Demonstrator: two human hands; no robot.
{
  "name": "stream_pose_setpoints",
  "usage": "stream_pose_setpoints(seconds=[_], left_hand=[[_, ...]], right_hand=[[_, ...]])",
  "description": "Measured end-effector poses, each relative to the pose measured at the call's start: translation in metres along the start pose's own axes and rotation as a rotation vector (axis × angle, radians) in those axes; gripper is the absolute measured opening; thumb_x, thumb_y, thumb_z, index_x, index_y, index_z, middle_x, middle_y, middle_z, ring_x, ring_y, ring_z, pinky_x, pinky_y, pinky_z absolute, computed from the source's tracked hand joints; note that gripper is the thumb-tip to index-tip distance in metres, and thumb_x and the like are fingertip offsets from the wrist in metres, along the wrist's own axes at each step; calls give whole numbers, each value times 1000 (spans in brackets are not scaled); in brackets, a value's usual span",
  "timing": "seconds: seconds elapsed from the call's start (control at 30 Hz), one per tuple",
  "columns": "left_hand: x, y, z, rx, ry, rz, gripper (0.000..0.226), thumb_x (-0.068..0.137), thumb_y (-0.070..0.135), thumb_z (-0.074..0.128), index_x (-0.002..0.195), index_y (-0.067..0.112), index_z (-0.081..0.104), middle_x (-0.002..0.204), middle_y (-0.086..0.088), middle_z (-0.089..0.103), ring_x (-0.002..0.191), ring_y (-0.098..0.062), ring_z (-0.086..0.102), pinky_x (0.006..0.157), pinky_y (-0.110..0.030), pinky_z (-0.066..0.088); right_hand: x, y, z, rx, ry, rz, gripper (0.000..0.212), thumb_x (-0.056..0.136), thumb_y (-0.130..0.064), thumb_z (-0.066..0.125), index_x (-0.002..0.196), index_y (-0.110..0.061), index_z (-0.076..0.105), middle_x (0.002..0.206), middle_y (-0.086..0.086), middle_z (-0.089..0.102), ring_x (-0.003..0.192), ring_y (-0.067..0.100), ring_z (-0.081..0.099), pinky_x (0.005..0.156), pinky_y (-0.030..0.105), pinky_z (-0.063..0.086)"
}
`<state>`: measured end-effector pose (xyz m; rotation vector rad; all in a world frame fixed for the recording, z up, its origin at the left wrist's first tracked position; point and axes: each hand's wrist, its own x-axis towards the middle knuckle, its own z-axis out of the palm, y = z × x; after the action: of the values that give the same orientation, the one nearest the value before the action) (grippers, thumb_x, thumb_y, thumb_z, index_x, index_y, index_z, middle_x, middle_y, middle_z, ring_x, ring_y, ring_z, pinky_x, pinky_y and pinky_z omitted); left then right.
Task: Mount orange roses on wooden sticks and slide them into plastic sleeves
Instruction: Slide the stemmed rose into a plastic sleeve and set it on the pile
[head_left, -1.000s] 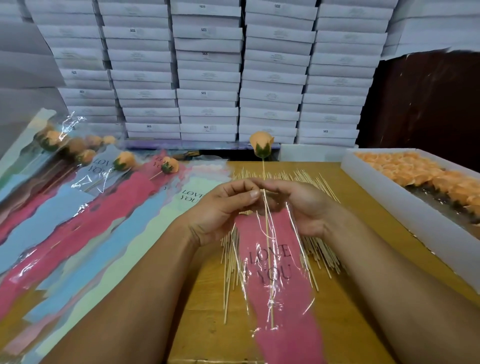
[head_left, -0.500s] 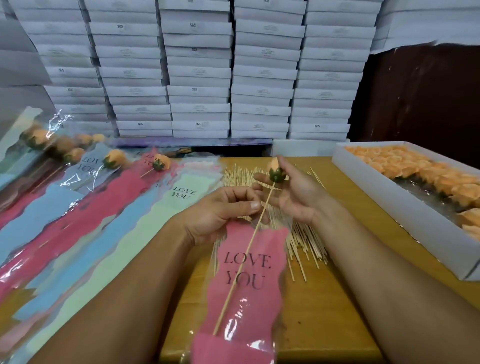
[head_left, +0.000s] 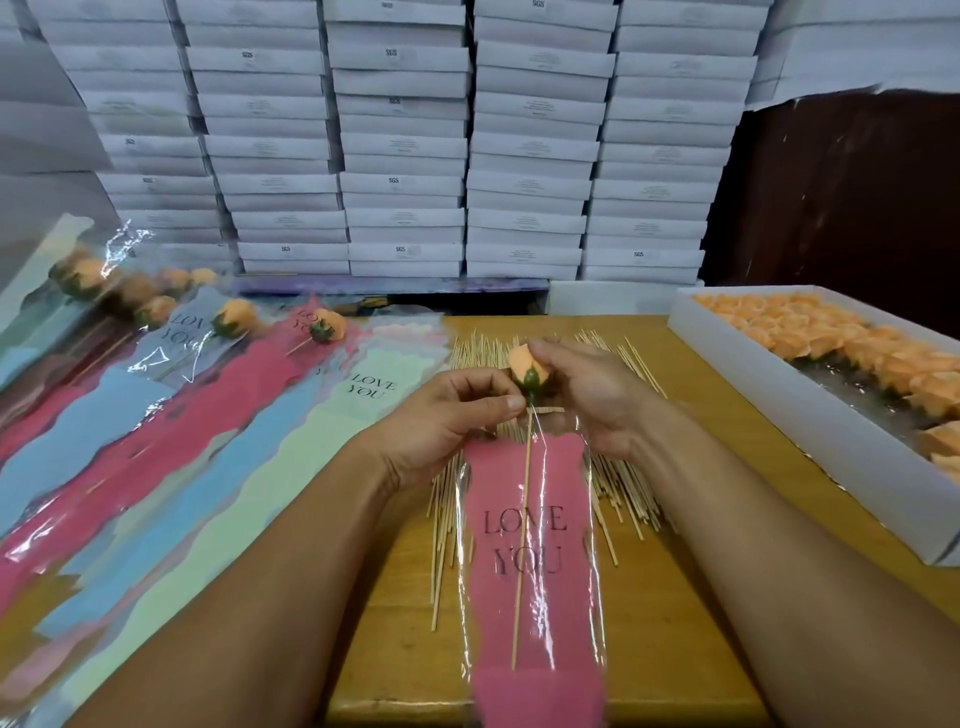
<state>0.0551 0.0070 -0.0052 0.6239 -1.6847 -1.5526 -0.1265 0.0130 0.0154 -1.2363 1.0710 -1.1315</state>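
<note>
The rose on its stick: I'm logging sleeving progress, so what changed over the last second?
The rose came down from well above the hands to the pink sleeve mouth, its stick now deep inside. Right hand moved from the sleeve's mouth up to the rose. Left hand stayed pinching the mouth.

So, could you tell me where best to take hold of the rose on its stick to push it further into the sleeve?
Pinch the green base under the rose from the right side; the petals look soft, and the stick already lies inside the sleeve.
</note>
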Motion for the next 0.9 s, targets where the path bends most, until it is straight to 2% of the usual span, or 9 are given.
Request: stream_pose_setpoints(seconds=[0.07, 0.17, 0.3, 0.4, 0.57, 0.63, 0.7, 0.8, 0.9], left_hand=[[1, -1, 0, 12, 30, 19, 7, 84, 15, 67, 77, 16, 67, 68, 6, 60, 62, -6, 55, 61, -20, 47], [2, -3, -1, 49, 82, 34, 8, 83, 19, 69, 81, 12, 64, 69, 6, 59, 63, -7, 53, 65, -23, 44], [1, -5, 0, 75, 149, 27, 20, 83, 26, 72, 89, 8, 67, 88, -10, 62, 77, -16, 55, 74, -33, 42], [1, -4, 1, 85, 179, 41, 21, 84, 27, 71, 90, 7, 68, 89, -12, 64, 82, -20, 54, 79, -37, 41], [3, -2, 1, 64, 267, 75, 11, 88, 22, 70, 81, 14, 69, 80, -5, 61, 79, -20, 51, 78, -40, 39], [3, -3, 1, 73, 282, 83, 15, 93, 17, 66, 79, 16, 69, 77, -2, 62, 76, -18, 52, 76, -40, 41], [3, -2, 1, 77, 310, 80, 16, 94, 17, 65, 79, 16, 69, 76, -1, 61, 75, -17, 52, 72, -38, 42], [4, -2, 0, 86, 341, 79, 15, 94, 15, 65, 79, 15, 67, 73, 0, 59, 71, -16, 51, 64, -30, 42], [6, -4, 0, 97, 380, 107, 15, 94, 12, 65, 80, 14, 66, 74, -3, 57, 69, -16, 50, 66, -31, 42]], right_hand=[[-1, 0, 0, -23, -5, -17, 20, 106, -30, 50, 105, -14, 63, 74, -6, 74, 67, 10, 72, 62, 35, 57], [-2, -2, 1, -57, 8, -45, 26, 107, -33, 48, 102, -12, 63, 75, -3, 71, 64, 11, 69, 60, 32, 51], [-4, -2, 5, -48, 35, -68, 35, 106, -37, 48, 98, -8, 67, 75, 2, 71, 68, 19, 68, 75, 42, 53], [-5, -2, 6, -11, 55, -54, 34, 105, -38, 50, 98, -8, 64, 68, 3, 70, 64, 22, 67, 75, 44, 51], [-8, -3, 8, -31, 11, -7, 41, 104, -45, 49, 96, -7, 64, 73, 9, 70, 65, 25, 66, 60, 33, 55], [-8, -2, 10, -103, 5, -14, 45, 103, -50, 48, 95, -9, 66, 82, 13, 70, 77, 30, 61, 73, 38, 47], [-9, -2, 9, -167, 9, -13, 46, 100, -55, 50, 91, -14, 68, 85, 8, 68, 81, 26, 57, 78, 42, 40], [-11, -3, 5, -229, -66, -3, 47, 94, -60, 56, 77, -19, 72, 81, 0, 71, 68, 12, 63, 65, 33, 48], [-13, -2, 3, -221, -161, 30, 41, 78, -56, 74, 87, -17, 77, 95, 3, 74, 79, 18, 70, 62, 33, 56]])
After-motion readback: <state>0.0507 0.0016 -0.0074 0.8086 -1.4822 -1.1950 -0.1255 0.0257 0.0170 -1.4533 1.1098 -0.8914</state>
